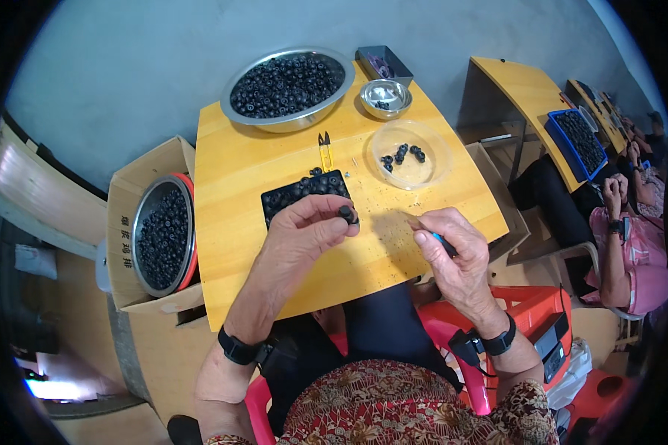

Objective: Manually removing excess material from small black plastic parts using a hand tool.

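My left hand (302, 230) is closed over the table, pinching a small round black part (347, 215) between thumb and fingertips. To its right, apart from it, my right hand (456, 256) grips a slim hand tool with a blue and black handle (445, 245). A thin tip sticks out from its fingers toward the left; whether it is a blade cannot be made out. Just beyond my left hand sits a black tray (269, 199) of similar black parts. Yellow-handled snips (326, 152) lie behind the tray.
A large steel basin (304, 121) full of black parts stands at the back. Near it are a small metal bowl (393, 111), a dark box (401, 70) and a clear round tub (438, 174) holding several parts. Left, a carton (122, 222) holds another basin. People sit at tables on the right.
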Motion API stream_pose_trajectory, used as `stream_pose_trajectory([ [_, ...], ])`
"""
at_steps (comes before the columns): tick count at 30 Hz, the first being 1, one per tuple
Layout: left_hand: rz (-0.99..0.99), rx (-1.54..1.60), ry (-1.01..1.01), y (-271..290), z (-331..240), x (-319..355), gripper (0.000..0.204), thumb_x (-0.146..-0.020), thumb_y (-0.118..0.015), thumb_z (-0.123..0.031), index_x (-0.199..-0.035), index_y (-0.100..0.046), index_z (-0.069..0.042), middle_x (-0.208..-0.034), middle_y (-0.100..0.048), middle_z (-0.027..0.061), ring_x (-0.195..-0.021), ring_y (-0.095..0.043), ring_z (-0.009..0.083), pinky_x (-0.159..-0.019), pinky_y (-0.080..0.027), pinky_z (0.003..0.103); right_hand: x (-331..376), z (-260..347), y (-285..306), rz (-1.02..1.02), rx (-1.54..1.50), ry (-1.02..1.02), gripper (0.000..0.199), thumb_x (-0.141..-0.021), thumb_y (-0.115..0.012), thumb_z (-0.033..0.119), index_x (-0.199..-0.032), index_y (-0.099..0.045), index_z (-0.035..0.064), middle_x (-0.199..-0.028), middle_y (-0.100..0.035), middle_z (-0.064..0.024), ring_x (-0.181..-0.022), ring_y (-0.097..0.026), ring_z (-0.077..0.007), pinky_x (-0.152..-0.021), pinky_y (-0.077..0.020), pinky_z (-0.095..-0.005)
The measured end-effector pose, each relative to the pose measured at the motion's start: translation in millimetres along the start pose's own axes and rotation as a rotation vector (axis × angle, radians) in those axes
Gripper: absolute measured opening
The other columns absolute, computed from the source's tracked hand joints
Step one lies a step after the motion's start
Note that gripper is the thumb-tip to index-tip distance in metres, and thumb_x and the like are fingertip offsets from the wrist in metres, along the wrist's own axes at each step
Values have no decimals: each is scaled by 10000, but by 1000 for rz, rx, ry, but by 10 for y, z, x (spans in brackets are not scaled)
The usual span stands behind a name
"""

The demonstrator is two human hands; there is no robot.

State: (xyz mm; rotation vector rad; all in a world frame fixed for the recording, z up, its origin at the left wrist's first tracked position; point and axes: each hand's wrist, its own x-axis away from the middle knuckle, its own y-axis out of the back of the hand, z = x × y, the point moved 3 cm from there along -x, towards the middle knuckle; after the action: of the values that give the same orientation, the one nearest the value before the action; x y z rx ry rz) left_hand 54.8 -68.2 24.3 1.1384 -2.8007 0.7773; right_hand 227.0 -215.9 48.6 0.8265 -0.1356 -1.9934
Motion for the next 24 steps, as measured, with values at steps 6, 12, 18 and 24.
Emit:
stream_pose_trajectory([
  [6, 73, 64, -19, -202, 206, 274, 265, -900, -665, -35, -1156, -601, -14, -1037, -675, 101, -938, -673, 167, -867, -546, 281, 125, 147, -2, 39, -35, 11, 181, -877, -680, 25, -1045, -674, -42, -898, -662, -146, -777, -645, -211, -676, -502, -290],
  [12, 94, 260, 39, -403, 355, 384, 284, -934, -649, -104, -1206, -583, -53, -1048, -681, 51, -991, -662, 136, -855, -535, 259, 228, 195, 19, 62, -67, -46, 172, -870, -685, 25, -1035, -683, -26, -904, -670, -136, -779, -651, -203, -668, -505, -287],
  [18, 149, 406, 53, -475, 562, 405, 217, -949, -641, -154, -1153, -587, -102, -1055, -668, 19, -994, -652, 114, -859, -526, 260, 293, 300, -15, 66, -40, 52, 200, -822, -730, 25, -1018, -701, 5, -923, -681, -108, -801, -669, -196, -693, -533, -292],
  [24, 72, 394, 60, -596, 629, 462, 218, -965, -635, -226, -1134, -572, -103, -1027, -652, 14, -966, -615, 100, -863, -473, 258, 349, 267, -1, -17, 25, 111, 253, -787, -755, 2, -1034, -707, 18, -903, -660, -102, -783, -662, -187, -654, -529, -296],
])
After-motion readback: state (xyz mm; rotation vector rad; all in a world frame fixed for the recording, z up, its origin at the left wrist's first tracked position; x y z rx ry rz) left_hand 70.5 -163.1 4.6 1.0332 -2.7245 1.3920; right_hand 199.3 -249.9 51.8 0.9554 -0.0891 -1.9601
